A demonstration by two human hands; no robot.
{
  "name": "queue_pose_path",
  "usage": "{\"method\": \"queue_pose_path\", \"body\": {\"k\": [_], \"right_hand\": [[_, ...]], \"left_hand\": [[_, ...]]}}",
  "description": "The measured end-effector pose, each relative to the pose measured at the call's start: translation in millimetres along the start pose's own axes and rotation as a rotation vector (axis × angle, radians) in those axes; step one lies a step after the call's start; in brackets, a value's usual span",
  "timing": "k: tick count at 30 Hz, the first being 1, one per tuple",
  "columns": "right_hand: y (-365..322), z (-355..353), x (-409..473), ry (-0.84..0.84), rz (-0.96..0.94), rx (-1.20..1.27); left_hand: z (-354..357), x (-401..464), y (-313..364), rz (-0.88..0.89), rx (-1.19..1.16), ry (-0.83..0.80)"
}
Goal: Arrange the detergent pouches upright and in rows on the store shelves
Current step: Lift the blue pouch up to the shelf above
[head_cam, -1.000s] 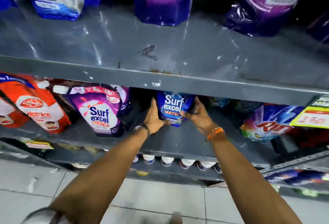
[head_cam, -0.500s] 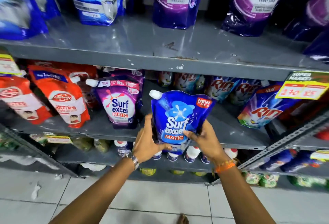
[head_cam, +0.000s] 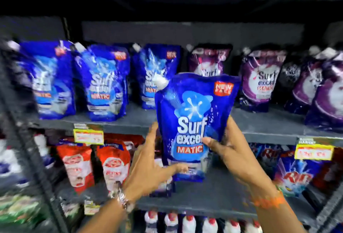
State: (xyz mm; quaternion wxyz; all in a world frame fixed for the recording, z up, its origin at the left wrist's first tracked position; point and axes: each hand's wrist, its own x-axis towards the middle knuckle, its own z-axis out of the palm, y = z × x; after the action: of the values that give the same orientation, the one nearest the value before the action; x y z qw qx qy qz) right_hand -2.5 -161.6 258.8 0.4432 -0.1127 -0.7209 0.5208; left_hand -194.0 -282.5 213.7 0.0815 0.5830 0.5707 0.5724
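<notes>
The blue Surf Excel Matic pouch (head_cam: 193,121) is glossy, crinkled plastic film with bright glare. The shelf (head_cam: 274,127) looks like grey painted metal, dull and scuffed. The price tag (head_cam: 88,136) on the left looks like yellow paper.

Single view, head-worn, wide-angle. Looks forward and slightly down, square-on to the shelves (head_cam: 269,132), close range. Edges bow and smear; whole frame motion-blurred. Upper shelf board runs across 12 o'clock, pouch row (head_cam: 100,82) spans 9 to 3 o'clock, lower shelf and bottles (head_cam: 189,223) at 6. Both forearms enter from 6 o'clock; left hand (head_cam: 150,168) and right hand (head_cam: 235,156) sit just below centre, holding a blue pouch (head_cam: 193,121) near the lens. No second view, so no overlap.
</notes>
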Motion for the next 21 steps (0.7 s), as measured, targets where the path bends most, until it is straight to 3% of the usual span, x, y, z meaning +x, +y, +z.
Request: {"method": "queue_pose_path", "body": {"k": [9, 21], "right_hand": [[-9.8, 46.6, 125.5, 0.05, -0.003, 0.038], [19.8, 58.0, 162.8, 0.045, 0.05, -0.105]], "left_hand": [[-72.1, 104.9, -1.4, -0.048, 0.083, 0.043], [-77.0, 147.1, -51.8, -0.149, 0.015, -0.046]]}}
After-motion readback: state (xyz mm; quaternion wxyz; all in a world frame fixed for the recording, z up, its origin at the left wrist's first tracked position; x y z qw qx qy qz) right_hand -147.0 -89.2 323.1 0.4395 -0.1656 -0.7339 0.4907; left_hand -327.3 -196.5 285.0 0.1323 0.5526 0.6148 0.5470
